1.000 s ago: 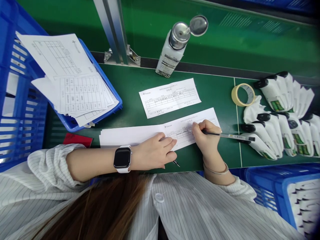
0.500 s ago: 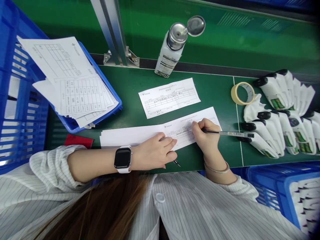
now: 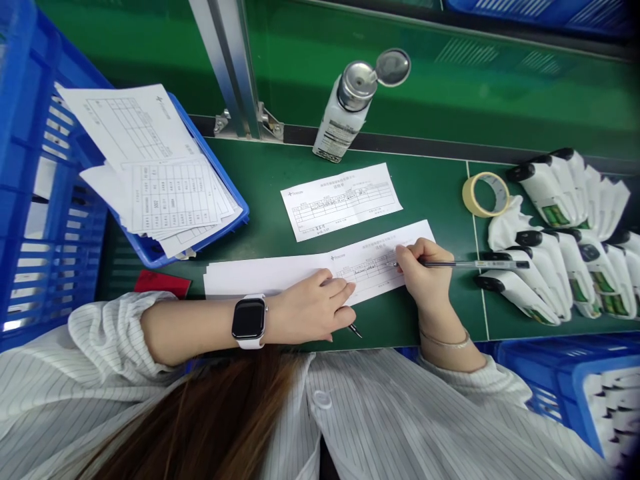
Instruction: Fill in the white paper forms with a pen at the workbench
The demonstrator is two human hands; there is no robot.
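My left hand (image 3: 313, 308), a watch on its wrist, rests with curled fingers on an open pad of printed forms (image 3: 265, 273). A black pen-like piece (image 3: 355, 330) pokes out beneath its fingers; the rest of it is hidden. My right hand (image 3: 425, 273) pinches a clear-barrelled pen (image 3: 465, 265), its tip at a table row on the pad's right-hand form. Handwriting shows in that row. Just behind the pad lies a loose filled-in form (image 3: 343, 200), flat on the green bench.
A pump bottle (image 3: 343, 113) with its lid up stands at the back. Left are a blue tray (image 3: 235, 223) of papers, a blue crate (image 3: 30, 160) and a red card (image 3: 163, 283). Right are a tape roll (image 3: 485, 195), several white-and-black devices (image 3: 545, 267) and a blue bin (image 3: 555, 373).
My right hand and the pen have moved a little to the right along the form's row. My left hand stays on the pad. The view has shifted slightly.
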